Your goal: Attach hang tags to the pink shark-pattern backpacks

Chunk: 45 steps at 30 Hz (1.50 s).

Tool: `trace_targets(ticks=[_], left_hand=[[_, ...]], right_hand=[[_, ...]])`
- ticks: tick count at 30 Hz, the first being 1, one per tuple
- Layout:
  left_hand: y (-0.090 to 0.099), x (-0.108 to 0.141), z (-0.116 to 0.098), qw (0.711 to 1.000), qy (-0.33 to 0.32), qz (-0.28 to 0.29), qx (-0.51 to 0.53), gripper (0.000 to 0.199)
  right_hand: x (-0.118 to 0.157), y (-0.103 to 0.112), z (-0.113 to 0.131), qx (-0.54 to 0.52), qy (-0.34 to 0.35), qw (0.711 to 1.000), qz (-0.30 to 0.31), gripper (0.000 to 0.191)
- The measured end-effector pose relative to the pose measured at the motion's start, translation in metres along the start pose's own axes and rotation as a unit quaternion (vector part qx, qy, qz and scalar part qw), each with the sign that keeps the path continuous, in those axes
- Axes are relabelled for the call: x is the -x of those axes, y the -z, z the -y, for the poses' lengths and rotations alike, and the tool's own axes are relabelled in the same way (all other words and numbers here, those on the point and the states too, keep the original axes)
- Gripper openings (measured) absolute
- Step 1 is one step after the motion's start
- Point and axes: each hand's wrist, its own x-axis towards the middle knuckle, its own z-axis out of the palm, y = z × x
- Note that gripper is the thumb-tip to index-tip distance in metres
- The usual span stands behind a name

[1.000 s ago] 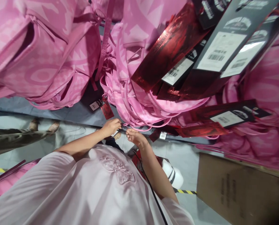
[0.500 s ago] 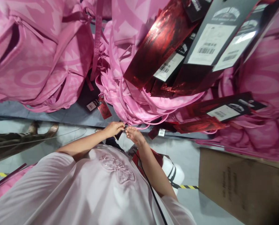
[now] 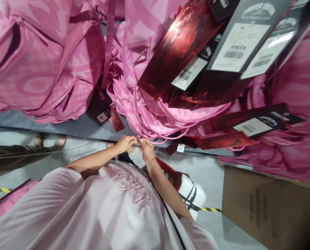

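Observation:
My left hand (image 3: 127,143) and my right hand (image 3: 146,147) meet at the near edge of a pile of pink bags (image 3: 144,114). The fingertips of both are pinched around something small and dark, too small to make out, beside the thin pink edges of the pile. Large red and black tags (image 3: 181,48) with white barcode labels lie over the pile to the right. A smaller red tag (image 3: 116,121) hangs just beyond my left hand.
More pink backpacks (image 3: 37,66) lie at the left on the grey table edge (image 3: 53,126). A cardboard box (image 3: 264,205) stands at the lower right. Another person's shoes (image 3: 58,143) show at the left, on a floor with striped tape (image 3: 211,209).
My right hand has turned more upright, with its fingers closer to my left fingertips. The dark piece that hung below my hands no longer shows. The view has shifted slightly.

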Motion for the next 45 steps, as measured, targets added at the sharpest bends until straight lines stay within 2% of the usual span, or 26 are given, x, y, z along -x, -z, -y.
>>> trace_targets(ticks=[13, 23, 28, 31, 34, 41, 45], left_hand=[[-0.007, 0.001, -0.001, 0.999, 0.037, 0.019, -0.014, 0.02], [-0.006, -0.002, -0.004, 0.993, 0.088, 0.006, -0.074, 0.006], [-0.004, -0.001, -0.009, 0.992, 0.08, 0.014, -0.102, 0.01], [-0.007, -0.001, -0.013, 0.989, 0.095, -0.003, -0.111, 0.013], [-0.011, -0.002, -0.016, 0.989, 0.109, -0.018, -0.094, 0.011], [-0.016, 0.004, -0.007, 0.994, 0.104, 0.031, 0.004, 0.016], [-0.016, 0.004, -0.007, 0.993, 0.113, -0.009, -0.013, 0.008]], right_hand=[[0.003, -0.012, -0.01, 0.059, 0.045, 0.996, -0.059, 0.036], [0.005, -0.013, -0.014, 0.074, 0.093, 0.992, -0.049, 0.026], [0.006, -0.013, -0.014, 0.08, 0.101, 0.991, -0.042, 0.024], [0.006, -0.013, -0.013, 0.086, 0.108, 0.989, -0.044, 0.024], [0.005, -0.014, -0.011, 0.089, 0.115, 0.988, -0.053, 0.024], [0.007, -0.016, -0.011, 0.087, 0.127, 0.986, -0.065, 0.023], [0.012, -0.017, -0.012, 0.091, 0.13, 0.985, -0.061, 0.021]])
